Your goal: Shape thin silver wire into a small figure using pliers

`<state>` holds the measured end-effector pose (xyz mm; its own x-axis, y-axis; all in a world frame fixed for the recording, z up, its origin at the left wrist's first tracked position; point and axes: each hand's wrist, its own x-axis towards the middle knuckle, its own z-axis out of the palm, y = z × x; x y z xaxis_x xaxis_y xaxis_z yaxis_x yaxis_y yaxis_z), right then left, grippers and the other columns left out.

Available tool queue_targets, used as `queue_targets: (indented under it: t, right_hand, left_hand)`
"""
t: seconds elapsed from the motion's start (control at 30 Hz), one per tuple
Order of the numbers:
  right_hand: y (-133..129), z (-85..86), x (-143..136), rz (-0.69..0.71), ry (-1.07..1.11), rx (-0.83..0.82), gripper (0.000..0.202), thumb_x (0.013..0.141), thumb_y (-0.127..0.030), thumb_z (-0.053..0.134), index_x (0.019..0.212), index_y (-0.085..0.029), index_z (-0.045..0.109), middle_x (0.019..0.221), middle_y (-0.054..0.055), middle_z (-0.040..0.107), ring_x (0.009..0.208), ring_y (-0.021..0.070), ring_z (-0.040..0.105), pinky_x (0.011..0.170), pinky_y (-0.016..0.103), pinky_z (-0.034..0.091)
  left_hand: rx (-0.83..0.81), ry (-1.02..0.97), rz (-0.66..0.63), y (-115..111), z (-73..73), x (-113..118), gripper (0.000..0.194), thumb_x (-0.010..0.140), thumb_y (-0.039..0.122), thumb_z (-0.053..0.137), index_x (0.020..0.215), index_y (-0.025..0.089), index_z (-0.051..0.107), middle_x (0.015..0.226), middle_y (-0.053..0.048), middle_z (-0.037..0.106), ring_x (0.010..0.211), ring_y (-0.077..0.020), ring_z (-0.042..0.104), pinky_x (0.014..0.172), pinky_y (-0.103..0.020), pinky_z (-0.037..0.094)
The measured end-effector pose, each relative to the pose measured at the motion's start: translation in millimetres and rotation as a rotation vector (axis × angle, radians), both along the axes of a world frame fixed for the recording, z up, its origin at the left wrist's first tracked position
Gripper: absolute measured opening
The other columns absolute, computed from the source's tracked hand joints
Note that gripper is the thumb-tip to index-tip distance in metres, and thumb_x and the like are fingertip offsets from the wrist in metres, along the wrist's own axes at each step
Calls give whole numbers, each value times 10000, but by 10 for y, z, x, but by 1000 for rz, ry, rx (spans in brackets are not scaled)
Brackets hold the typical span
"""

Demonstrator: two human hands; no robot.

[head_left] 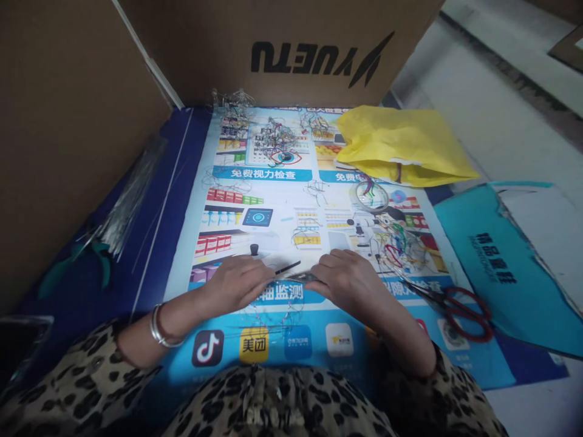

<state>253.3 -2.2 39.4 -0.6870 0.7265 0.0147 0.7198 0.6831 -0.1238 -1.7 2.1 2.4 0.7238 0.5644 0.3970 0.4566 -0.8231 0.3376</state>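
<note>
Near the middle of the printed poster sheet, my left hand and my right hand face each other with fingers bent. Between them stretches a thin, greyish strip or wire bundle, its ends inside the fingers of both hands. A short dark stick points up and right from my left fingertips. What exactly the strip is cannot be made out. Fine wire pieces with small beads lie just below the hands. Tangled coloured wires lie beyond my right hand.
Red-handled scissors and a teal card lie right, a yellow bag and tape roll at the upper right. Teal-handled pliers and a wire bundle are left. Cardboard walls stand behind.
</note>
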Motion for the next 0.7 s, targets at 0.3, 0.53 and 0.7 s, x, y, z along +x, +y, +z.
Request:
queue_targets:
  t: [0.3, 0.53, 0.7]
  right_hand:
    - [24, 6, -11, 29, 41, 19, 322, 878, -437, 501, 690, -185, 566, 689, 22, 587, 694, 161, 470, 629, 289, 254]
    - [42, 4, -12, 28, 49, 89, 285, 878, -404, 516, 699, -188, 567, 687, 17, 573, 699, 165, 455, 640, 299, 254]
    - [47, -27, 13, 30, 65, 85, 283, 868, -421, 524, 711, -191, 570, 693, 15, 570, 710, 165, 451, 647, 296, 258]
  left_hand:
    - [16, -19, 119, -25, -13, 20, 155, 908, 196, 388, 914, 165, 539, 743, -38, 640, 680, -160, 594, 589, -288, 482]
    - [48, -65, 176, -23, -35, 11, 158, 897, 202, 407, 899, 156, 559, 734, -46, 651, 654, -155, 602, 571, -290, 488]
    - [44, -57, 151, -13, -22, 5, 151, 887, 183, 414, 891, 158, 563, 712, -42, 645, 634, -148, 591, 553, -282, 477]
